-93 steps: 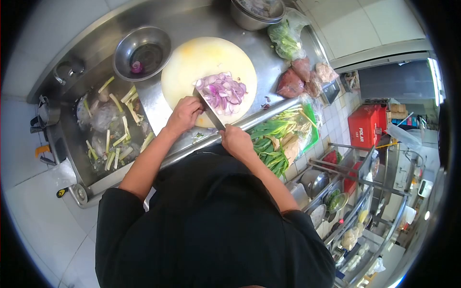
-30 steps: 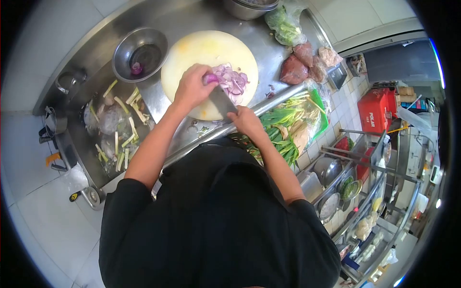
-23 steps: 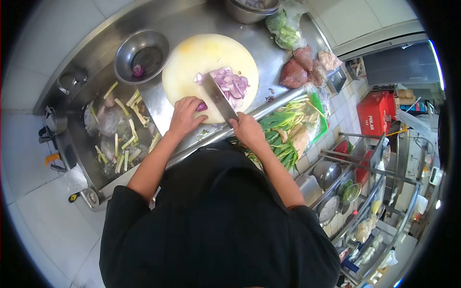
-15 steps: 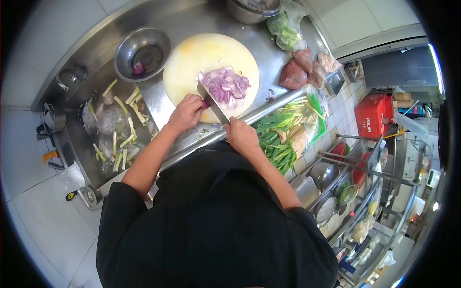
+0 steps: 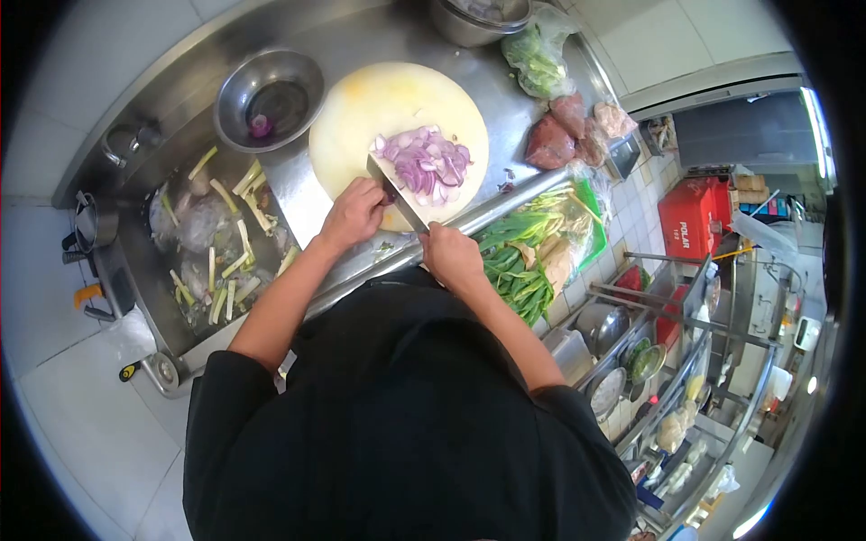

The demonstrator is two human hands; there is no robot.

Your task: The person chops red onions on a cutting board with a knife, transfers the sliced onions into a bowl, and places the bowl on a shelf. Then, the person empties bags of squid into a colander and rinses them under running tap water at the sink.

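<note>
My right hand is wrapped round the handle of a broad-bladed knife, its blade down on a round, pale cutting board. Against the blade's left side, my left hand has its fingers bent and pressed together on a piece of red onion, mostly hidden under them. A heap of sliced red onion lies on the board just right of the blade. Left of the board, a metal bowl holds a small piece of red onion.
At the left is a sink with cut stalks and plastic bags. Bagged greens and bagged meat lie at the back right, near stacked bowls. Leafy greens fill a green crate by the counter's front edge; a metal rack stands lower right.
About a second ago my left hand was over the board by the onion heap, holding a purple onion piece. It has come down toward me, beside the blade, which again lies along the heap's left edge.
</note>
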